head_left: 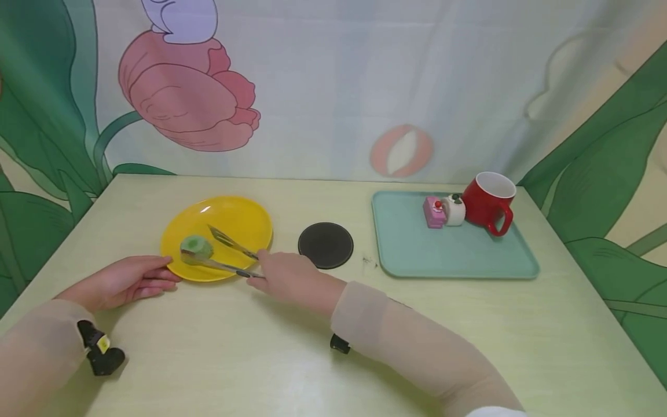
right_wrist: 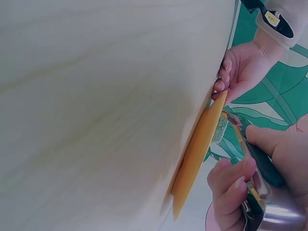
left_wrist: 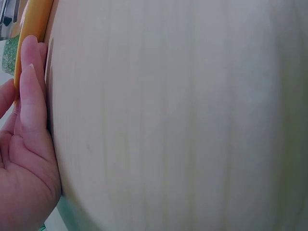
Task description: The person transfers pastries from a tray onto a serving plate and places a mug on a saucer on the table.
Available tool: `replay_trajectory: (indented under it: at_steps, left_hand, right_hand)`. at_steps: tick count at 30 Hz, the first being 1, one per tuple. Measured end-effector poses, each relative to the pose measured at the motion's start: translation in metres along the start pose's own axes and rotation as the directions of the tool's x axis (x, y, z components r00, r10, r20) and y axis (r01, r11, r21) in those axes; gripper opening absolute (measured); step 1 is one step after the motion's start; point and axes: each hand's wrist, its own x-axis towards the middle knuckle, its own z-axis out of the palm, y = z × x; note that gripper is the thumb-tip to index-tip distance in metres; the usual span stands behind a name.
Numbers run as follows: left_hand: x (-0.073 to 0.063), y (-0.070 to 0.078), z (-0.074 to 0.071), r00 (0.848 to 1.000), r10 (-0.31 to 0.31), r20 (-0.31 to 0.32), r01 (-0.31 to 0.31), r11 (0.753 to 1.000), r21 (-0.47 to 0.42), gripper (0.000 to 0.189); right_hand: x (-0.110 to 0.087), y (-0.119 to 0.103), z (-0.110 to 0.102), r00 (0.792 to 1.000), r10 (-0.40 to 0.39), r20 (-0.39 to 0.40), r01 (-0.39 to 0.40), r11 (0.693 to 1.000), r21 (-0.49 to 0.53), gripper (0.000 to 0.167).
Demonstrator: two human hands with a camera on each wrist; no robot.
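Note:
My left hand pinches the near-left rim of a yellow plate, thumb on top and fingers underneath, as the left wrist view shows. On the plate's near-left part sits a small round green toy cake. In my right hand I grip metal tongs with dark grips. Their two arms are spread over the plate; the nearer tip overlaps the front of the cake in the head view, while the other tip points past it toward the plate's middle. In the right wrist view, the plate appears edge-on beside the tongs.
A round black coaster lies right of the plate. Farther right, a pale green tray carries a pink toy cake, a white toy cake and a red mug. A printed curtain hangs behind the table.

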Motion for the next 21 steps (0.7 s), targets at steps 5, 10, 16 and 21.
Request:
replay_trajectory:
  at_steps: [5,10,16,21]
  left_hand:
    - [0.001,0.0,0.0,1.0,-0.004,-0.004,0.004,1.0,0.003,0.052]
    - [0.002,0.0,0.0,1.0,-0.006,-0.006,0.006,1.0,0.005,0.05]
    - [0.001,0.0,0.001,1.0,0.001,0.004,-0.001,1.0,0.009,0.049]
    - [0.002,-0.001,0.001,1.0,0.004,0.0,-0.004,1.0,0.008,0.051]
  right_hand:
    - [-0.005,0.006,0.0,1.0,-0.005,-0.012,0.005,1.0,-0.006,0.042]
    - [-0.01,0.012,-0.002,0.999,-0.02,-0.033,0.02,1.0,-0.006,0.043]
    - [-0.015,0.02,0.0,0.998,-0.025,-0.058,0.024,1.0,-0.015,0.045]
    - [-0.019,0.026,-0.001,0.997,-0.034,-0.068,0.033,0.999,-0.019,0.041]
